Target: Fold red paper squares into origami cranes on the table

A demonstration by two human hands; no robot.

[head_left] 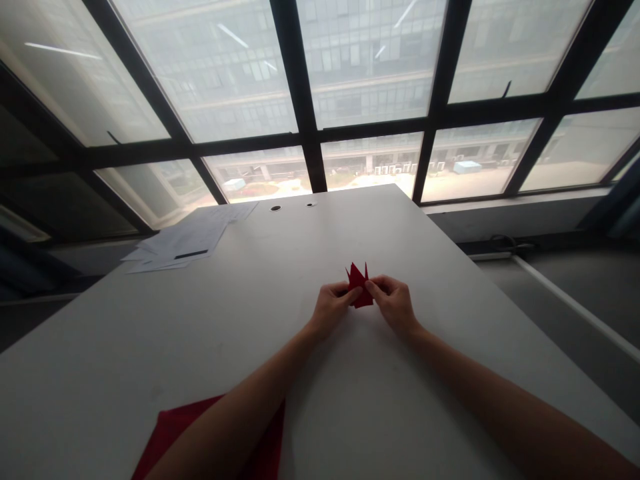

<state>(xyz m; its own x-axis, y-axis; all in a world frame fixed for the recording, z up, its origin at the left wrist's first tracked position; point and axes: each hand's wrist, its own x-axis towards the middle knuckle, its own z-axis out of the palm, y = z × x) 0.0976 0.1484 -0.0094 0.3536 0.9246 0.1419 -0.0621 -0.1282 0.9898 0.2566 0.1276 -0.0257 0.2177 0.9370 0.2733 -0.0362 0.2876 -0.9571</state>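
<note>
A small piece of folded red paper (359,280), with several pointed tips sticking up, is held between both hands over the white table. My left hand (334,303) pinches its left side, thumb on the near face. From the right, my right hand (393,301) grips the other side between thumb and fingers. The fingertips behind the paper are partly hidden. Under my left forearm lies a larger red sheet (187,415), partly covered by the arm.
The white table (440,400) stretches to a wall of dark-framed windows (360,127). Printed sheets with a dark pen-like strip (191,255) lie at the far left. Two round holes (275,209) are near the back edge. A pale bar (575,303) runs along the floor at right.
</note>
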